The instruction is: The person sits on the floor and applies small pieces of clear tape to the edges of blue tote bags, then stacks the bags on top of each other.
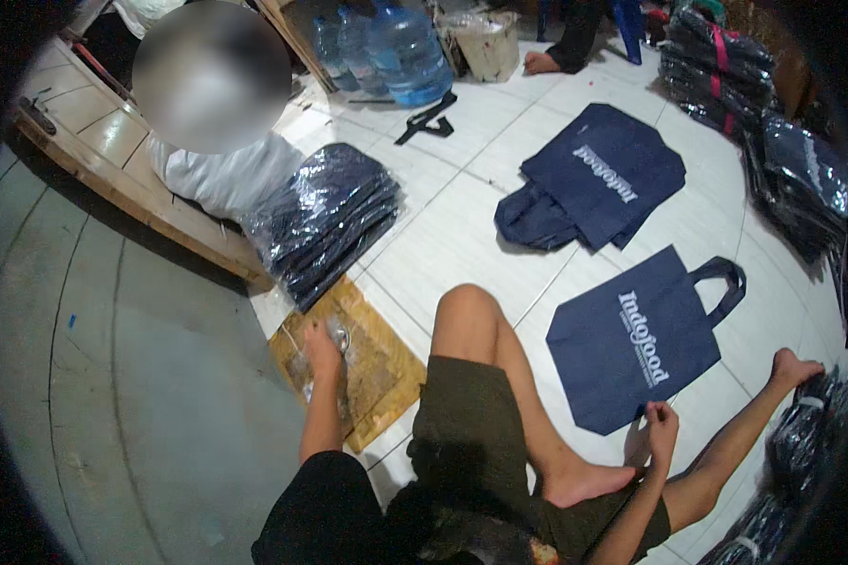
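Note:
A navy-blue fabric tote bag (622, 353) with white printed lettering lies flat on the tiled floor, its looped handle (731, 282) pointing away to the right. My right hand (661, 427) is at the bag's near edge with fingers bent together; whether they pinch anything is unclear. To the left, my left hand (321, 346) is over a worn yellow board (389, 374), beside a small shiny metal object (341, 337). What my left fingers hold, if anything, is hidden. Farther off lie more navy tote bags (608, 169), overlapping, with a handle folded out.
A plastic-wrapped stack of dark bags (332, 212) adjoins the board. More wrapped bundles (717, 78) line the right side. Blue water jugs (410, 56), a bucket (484, 46) and black straps (427, 120) are at the back. Another person's foot (540, 63) shows there. A raised wooden-edged ledge (134, 191) runs left.

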`<state>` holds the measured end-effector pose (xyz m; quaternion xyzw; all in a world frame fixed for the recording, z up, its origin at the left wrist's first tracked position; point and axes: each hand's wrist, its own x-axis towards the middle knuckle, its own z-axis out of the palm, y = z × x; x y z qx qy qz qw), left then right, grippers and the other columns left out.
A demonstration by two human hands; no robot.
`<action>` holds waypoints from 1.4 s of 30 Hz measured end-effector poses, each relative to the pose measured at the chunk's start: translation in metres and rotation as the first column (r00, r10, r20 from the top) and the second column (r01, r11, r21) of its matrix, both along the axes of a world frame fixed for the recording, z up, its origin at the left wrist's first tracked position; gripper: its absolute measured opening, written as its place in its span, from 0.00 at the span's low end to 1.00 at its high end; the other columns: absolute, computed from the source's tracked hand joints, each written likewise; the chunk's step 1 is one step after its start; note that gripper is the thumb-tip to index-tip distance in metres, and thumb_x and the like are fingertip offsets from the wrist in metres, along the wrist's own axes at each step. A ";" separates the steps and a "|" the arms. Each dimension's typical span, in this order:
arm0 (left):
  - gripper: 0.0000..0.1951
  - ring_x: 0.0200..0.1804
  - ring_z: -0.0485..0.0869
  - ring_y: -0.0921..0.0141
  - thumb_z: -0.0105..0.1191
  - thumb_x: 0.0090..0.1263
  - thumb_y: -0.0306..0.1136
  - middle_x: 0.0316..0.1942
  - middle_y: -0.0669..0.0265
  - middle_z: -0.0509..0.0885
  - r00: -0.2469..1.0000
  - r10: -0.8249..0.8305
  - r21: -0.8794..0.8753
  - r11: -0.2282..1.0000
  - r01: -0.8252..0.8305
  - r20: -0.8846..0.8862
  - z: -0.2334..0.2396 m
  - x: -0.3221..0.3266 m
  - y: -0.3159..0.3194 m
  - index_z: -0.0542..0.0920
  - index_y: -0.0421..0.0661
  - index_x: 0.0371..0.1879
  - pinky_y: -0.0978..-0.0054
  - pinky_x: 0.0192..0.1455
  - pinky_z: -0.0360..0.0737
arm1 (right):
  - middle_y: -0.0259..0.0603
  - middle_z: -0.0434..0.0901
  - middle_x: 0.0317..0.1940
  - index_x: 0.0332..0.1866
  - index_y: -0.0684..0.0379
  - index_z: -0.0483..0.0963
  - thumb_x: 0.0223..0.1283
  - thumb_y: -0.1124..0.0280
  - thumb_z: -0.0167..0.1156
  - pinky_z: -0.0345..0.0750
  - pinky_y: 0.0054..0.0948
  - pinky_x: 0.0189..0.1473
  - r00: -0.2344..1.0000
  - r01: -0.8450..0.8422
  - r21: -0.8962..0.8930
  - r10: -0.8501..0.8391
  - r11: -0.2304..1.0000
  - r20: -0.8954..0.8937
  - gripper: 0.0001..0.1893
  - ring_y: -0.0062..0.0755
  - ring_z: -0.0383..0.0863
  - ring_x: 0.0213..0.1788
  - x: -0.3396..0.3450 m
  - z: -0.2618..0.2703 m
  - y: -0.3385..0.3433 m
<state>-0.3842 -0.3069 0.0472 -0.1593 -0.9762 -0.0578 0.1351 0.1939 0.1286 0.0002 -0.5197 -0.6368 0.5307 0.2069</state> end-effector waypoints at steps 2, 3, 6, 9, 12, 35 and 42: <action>0.23 0.62 0.72 0.45 0.54 0.61 0.20 0.56 0.41 0.75 0.997 0.023 0.054 0.998 -0.027 0.069 -0.005 0.000 0.004 0.77 0.39 0.59 0.52 0.66 0.71 | 0.30 0.74 0.25 0.32 0.65 0.75 0.69 0.68 0.62 0.69 0.26 0.32 0.999 0.003 0.073 -0.005 0.997 0.032 0.12 0.20 0.69 0.27 0.005 -0.019 0.004; 0.24 0.63 0.72 0.45 0.55 0.60 0.20 0.56 0.41 0.75 0.994 0.027 0.078 0.996 -0.035 0.106 -0.008 0.000 0.007 0.77 0.39 0.59 0.52 0.67 0.71 | 0.30 0.74 0.24 0.32 0.65 0.75 0.69 0.68 0.62 0.69 0.26 0.32 1.000 0.016 0.065 -0.018 0.998 0.022 0.12 0.20 0.69 0.27 0.005 -0.014 0.004; 0.24 0.61 0.73 0.45 0.58 0.59 0.22 0.55 0.42 0.76 1.000 -0.018 0.036 0.999 0.018 0.001 -0.018 -0.004 0.007 0.78 0.37 0.58 0.54 0.65 0.72 | 0.31 0.74 0.24 0.31 0.65 0.76 0.69 0.68 0.63 0.70 0.26 0.33 0.999 0.034 0.038 -0.034 0.999 -0.005 0.12 0.21 0.69 0.28 0.002 -0.003 0.001; 0.23 0.61 0.73 0.45 0.61 0.56 0.24 0.55 0.43 0.76 1.000 -0.016 0.102 0.995 0.016 -0.005 -0.024 -0.010 -0.005 0.79 0.36 0.54 0.55 0.65 0.73 | 0.32 0.75 0.22 0.30 0.66 0.76 0.67 0.68 0.64 0.71 0.27 0.34 0.997 0.073 0.001 -0.073 0.997 -0.009 0.13 0.21 0.71 0.28 -0.007 0.005 -0.006; 0.20 0.59 0.75 0.45 0.63 0.55 0.26 0.52 0.43 0.79 0.982 0.032 0.089 0.995 -0.049 0.188 -0.015 -0.006 0.000 0.81 0.36 0.50 0.55 0.62 0.75 | 0.39 0.78 0.25 0.33 0.66 0.77 0.64 0.69 0.65 0.74 0.32 0.38 0.995 0.094 0.073 -0.097 0.993 0.034 0.10 0.30 0.76 0.31 -0.005 -0.004 -0.008; 0.34 0.58 0.78 0.49 0.71 0.56 0.46 0.54 0.45 0.80 0.770 -0.631 0.194 0.770 0.608 0.093 0.005 0.011 0.258 0.77 0.35 0.57 0.53 0.62 0.75 | 0.60 0.81 0.52 0.68 0.57 0.72 0.75 0.61 0.49 0.76 0.48 0.57 0.971 -0.233 0.271 0.210 0.934 0.112 0.22 0.58 0.82 0.53 -0.031 0.098 -0.019; 0.33 0.58 0.76 0.48 0.69 0.59 0.44 0.54 0.41 0.78 0.454 -0.891 0.224 0.437 0.871 -0.029 0.029 0.103 0.320 0.75 0.32 0.57 0.51 0.64 0.74 | 0.48 0.81 0.49 0.60 0.57 0.78 0.75 0.46 0.50 0.76 0.39 0.58 0.750 0.192 0.365 -0.376 0.911 0.544 0.26 0.44 0.81 0.53 0.221 0.362 -0.070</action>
